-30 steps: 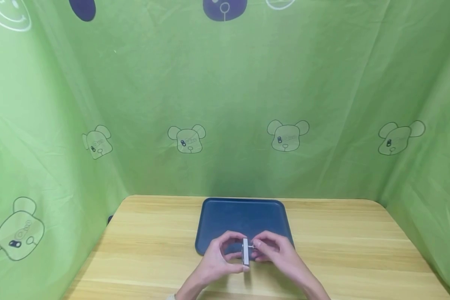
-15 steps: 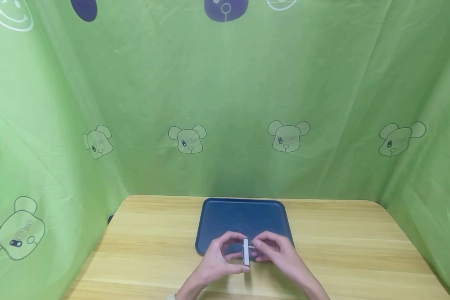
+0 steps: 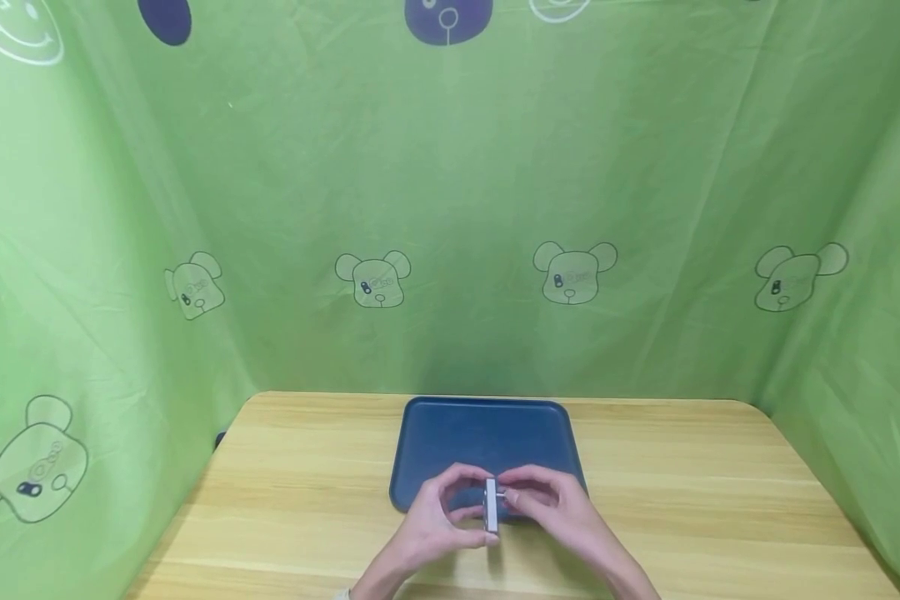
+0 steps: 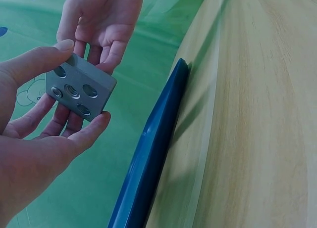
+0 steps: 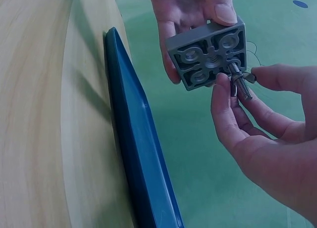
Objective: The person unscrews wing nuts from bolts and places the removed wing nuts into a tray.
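My left hand (image 3: 435,518) holds a square grey metal plate (image 3: 491,506) on edge, thumb and fingers on opposite edges. The left wrist view shows the plate's flat face with several round holes. Its ribbed back appears in the right wrist view, where a threaded bolt (image 5: 245,92) sticks out from one corner hole. On that bolt sits a wing nut (image 5: 249,78), partway along the thread. My right hand (image 3: 562,504) pinches the wing nut between thumb and fingers. The curled fingers partly hide it in the head view.
A dark blue tray (image 3: 487,433) lies behind and beneath the hands, near the far edge of the wooden table (image 3: 682,483). Green printed cloth (image 3: 465,167) hangs behind the table and along both sides.
My right thumb and fingers have shifted slightly around the wing nut, with the index finger now farther forward and left, near the plate. The left hand and plate stay in place.
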The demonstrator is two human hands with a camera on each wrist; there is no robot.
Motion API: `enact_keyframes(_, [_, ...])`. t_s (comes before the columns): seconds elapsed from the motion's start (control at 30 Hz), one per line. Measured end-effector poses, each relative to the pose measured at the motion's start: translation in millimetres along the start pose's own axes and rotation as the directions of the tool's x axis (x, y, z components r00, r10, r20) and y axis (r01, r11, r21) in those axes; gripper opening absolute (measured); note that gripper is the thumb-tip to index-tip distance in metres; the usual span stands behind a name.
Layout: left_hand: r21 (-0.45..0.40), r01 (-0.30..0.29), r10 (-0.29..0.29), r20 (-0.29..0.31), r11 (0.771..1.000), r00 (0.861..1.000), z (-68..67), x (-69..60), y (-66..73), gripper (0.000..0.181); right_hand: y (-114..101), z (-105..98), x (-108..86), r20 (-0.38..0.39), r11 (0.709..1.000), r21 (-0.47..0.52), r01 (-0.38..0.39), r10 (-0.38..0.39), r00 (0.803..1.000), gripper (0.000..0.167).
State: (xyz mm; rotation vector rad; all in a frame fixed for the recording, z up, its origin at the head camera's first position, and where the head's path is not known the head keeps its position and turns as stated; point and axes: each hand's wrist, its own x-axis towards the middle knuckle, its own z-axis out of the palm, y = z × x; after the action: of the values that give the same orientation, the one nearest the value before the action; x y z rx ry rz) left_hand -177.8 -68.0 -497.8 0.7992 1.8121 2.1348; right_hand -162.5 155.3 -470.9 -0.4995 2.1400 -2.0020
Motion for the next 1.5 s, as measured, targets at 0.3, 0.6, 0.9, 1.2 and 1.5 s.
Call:
enact_keyframes(0.3, [-0.002, 0.009, -0.009, -0.004, 1.000, 1.000, 0.4, -1.0, 0.8, 0.067, -0.6, -0.8, -1.0, -0.004, 0.999, -0.048, 0.020, -0.020, 1.000, 0.034])
enact_keyframes(0.6, [0.005, 0.008, -0.008, -0.003, 1.000, 1.000, -0.7, -1.6, 1.7, 0.068, 0.0, -0.2, -0.1, 0.004, 0.999, -0.053, -0.011, 0.012, 1.000, 0.032])
enact_keyframes(0.9, [-0.008, 0.004, -0.004, 0.003, 1.000, 1.000, -0.6, 0.4, 2.5, 0.067, 0.6, -1.0, -1.5, 0.007, 1.000, 0.002, -0.015, 0.015, 1.000, 0.026])
enact_keyframes(1.2, [-0.007, 0.012, -0.012, 0.001, 1.000, 1.000, -1.0, -0.1, 1.5, 0.067, 2.9, -0.2, -0.5, 0.005, 0.998, -0.050, 0.023, -0.023, 1.000, 0.024])
enact_keyframes(1.5, [0.007, 0.012, -0.012, 0.002, 1.000, 1.000, -0.8, -0.5, 1.0, 0.069, 0.7, 1.7, 1.6, 0.023, 0.999, -0.021, 0.034, -0.033, 0.999, 0.026])
